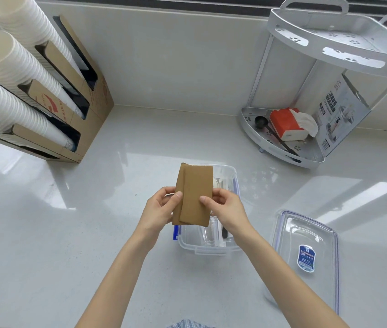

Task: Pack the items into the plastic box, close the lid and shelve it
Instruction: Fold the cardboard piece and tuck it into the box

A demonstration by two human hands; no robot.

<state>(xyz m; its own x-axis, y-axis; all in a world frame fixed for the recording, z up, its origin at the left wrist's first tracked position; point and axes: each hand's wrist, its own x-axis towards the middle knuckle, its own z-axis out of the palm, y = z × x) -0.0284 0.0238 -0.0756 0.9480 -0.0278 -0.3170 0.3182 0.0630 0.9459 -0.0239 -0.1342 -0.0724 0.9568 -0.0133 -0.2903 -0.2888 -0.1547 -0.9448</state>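
Holding a flat, folded piece of brown cardboard point(193, 195) above the clear plastic box point(231, 176), the left hand point(158, 213) and right hand point(226, 208) each pinch a long edge, thumbs on its matte face. The box, blue-clipped, rests open on the glossy grey counter point(69, 233). Its transparent rectangular lid point(306, 247) lies flat just to the right, apart.
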